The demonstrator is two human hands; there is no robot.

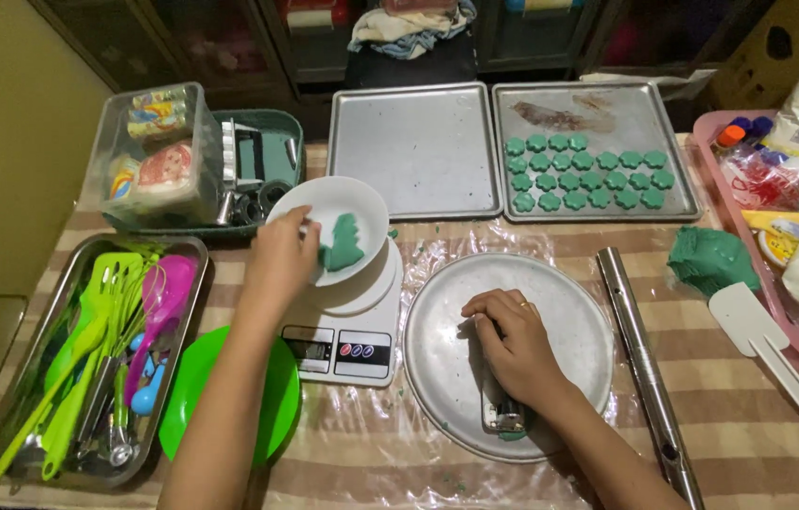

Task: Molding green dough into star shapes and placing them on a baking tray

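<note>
Nearest the camera, the right hand (513, 345) presses flat, fingers together, on a small metal tool (501, 413) lying on the round metal plate (437, 368). The left hand (281, 260) pinches at a piece of green dough (343, 246) in the white bowl (361, 203) on the kitchen scale (343, 345). This looks like portioning dough by weight; adjusting the piece calls for a light pinch without nudging the bowl.

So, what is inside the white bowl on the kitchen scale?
The white bowl holds a lump of green dough. The left hand reaches in and touches it, so the fingers cover part of the dough and the bowl's left side. Nothing else is visible inside.
</note>
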